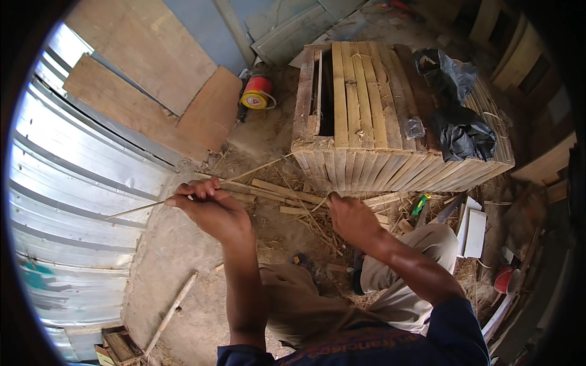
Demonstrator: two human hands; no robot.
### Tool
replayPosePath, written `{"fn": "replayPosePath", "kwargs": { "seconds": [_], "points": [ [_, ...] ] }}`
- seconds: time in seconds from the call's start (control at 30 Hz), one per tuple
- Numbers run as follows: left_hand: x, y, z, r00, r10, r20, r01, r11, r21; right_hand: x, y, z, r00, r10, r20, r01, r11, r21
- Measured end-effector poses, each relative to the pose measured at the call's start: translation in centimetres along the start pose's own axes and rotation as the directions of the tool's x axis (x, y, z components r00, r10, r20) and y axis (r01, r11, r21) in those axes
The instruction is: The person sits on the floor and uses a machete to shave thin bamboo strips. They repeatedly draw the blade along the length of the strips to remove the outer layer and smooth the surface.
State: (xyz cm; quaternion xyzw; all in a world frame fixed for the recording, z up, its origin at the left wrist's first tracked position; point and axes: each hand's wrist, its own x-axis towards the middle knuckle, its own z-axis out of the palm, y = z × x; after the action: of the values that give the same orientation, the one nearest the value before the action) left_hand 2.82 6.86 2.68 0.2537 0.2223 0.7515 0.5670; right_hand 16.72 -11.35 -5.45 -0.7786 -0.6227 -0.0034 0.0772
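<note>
My left hand is raised over the ground on the left, its fingers pinched round a thin bamboo strip. The strip slants from near the metal wall, through my fingers, up toward the corner of a slatted bamboo box. My right hand is closed in front of the box, above my bent knee. A short thin piece shows beside its fingertips; whether it is a blade or a sliver I cannot tell. Below the hands lie bamboo splits among shavings.
The slatted bamboo box bears black plastic bags. A green-handled tool lies before it. A red and yellow bucket stands behind left, near plywood sheets. Right are white boards and a red container; left, a pole.
</note>
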Motion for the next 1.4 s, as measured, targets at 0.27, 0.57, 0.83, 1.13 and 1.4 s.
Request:
{"fn": "replayPosePath", "kwargs": {
  "seconds": [0.27,0.57,0.83,1.13,1.4],
  "points": [
    [-0.3,-0.1,-0.6,0.991,0.004,0.133,0.002,0.999,-0.045,-0.7,0.5,0.0,0.98,0.195,0.024,-0.194,0.98,-0.029],
    [-1.2,-0.3,0.2,0.978,0.076,0.195,-0.078,0.997,-0.001,-0.1,2.9,2.0,0.979,0.198,0.052,-0.204,0.965,0.165],
    [1.4,0.2,-1.8,0.981,0.004,0.194,0.022,0.991,-0.132,0.8,5.7,0.6,0.927,0.334,0.168,-0.373,0.798,0.474],
    [5.5,0.1,-7.2,0.941,-0.337,-0.012,0.32,0.901,-0.292,-3.9,9.1,-7.7,0.92,0.391,-0.006,-0.247,0.594,0.766],
    [0.7,0.1,-5.1,0.943,-0.321,0.09,0.332,0.88,-0.339,-8.1,11.4,-5.1,0.903,0.313,0.292,-0.324,0.052,0.945]
  ]
}}
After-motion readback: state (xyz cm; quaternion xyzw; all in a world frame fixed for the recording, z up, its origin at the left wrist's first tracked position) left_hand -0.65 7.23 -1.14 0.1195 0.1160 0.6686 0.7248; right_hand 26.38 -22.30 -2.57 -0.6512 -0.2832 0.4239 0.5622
